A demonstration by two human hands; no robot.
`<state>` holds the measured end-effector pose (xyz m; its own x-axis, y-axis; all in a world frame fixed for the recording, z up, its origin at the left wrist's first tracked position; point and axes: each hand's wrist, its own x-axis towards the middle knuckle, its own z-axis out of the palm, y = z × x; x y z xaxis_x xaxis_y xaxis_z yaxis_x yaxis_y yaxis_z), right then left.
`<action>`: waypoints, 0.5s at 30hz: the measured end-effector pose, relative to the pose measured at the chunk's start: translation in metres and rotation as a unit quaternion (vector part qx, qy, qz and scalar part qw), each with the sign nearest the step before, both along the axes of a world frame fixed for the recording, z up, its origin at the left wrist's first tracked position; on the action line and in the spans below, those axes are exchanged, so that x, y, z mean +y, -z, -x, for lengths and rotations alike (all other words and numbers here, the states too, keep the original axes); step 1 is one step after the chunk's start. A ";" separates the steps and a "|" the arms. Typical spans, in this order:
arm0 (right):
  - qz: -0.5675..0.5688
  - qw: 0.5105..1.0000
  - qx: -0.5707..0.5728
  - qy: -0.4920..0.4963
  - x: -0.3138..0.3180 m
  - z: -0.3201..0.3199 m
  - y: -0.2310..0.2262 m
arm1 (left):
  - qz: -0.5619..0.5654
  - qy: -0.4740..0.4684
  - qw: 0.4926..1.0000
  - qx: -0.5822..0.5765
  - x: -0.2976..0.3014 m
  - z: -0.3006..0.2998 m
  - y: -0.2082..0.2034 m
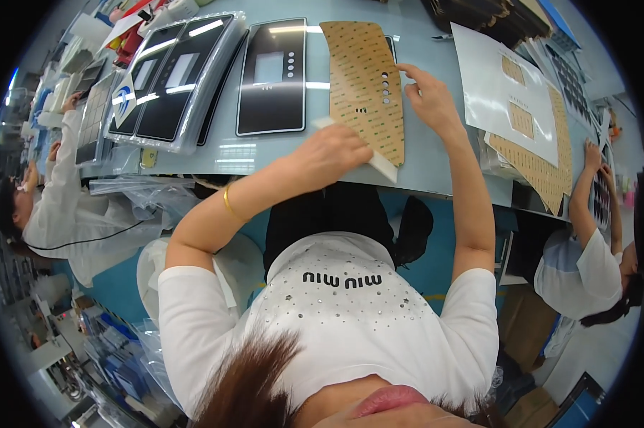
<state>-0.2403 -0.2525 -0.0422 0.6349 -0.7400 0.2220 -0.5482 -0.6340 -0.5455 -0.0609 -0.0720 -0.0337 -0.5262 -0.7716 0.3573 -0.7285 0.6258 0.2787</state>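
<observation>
A sheet with tan, green-patterned backing (364,78) lies before me, with a row of round holes along its right side. Beneath it, the corner of a dark panel (391,47) peeks out at the upper right. My left hand (332,152) is closed round a flat white bar (384,167), which lies across the sheet's near end. At the sheet's right edge, my right hand (433,101) has its index finger stretched to the edge and the thumb apart from it. A black panel (270,103) with a pale window and round buttons lies left of the sheet.
A stack of wrapped black panels (166,93) stands to the left. On the right are white sheets (486,78) over more tan-backed sheets (536,167). One co-worker (58,192) works at far left, another (586,267) at far right. The table's near edge runs before my waist.
</observation>
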 end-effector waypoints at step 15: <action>-0.037 0.995 -0.091 -0.026 -0.023 0.004 0.013 | 0.001 -0.049 0.999 -0.018 -0.008 0.040 0.004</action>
<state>-0.2442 -0.2751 -0.0553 0.6273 -0.7257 0.2826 -0.4029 -0.6130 -0.6796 -0.1013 -0.0797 -0.0377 -0.4601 -0.8198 0.3410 -0.7959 0.5510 0.2507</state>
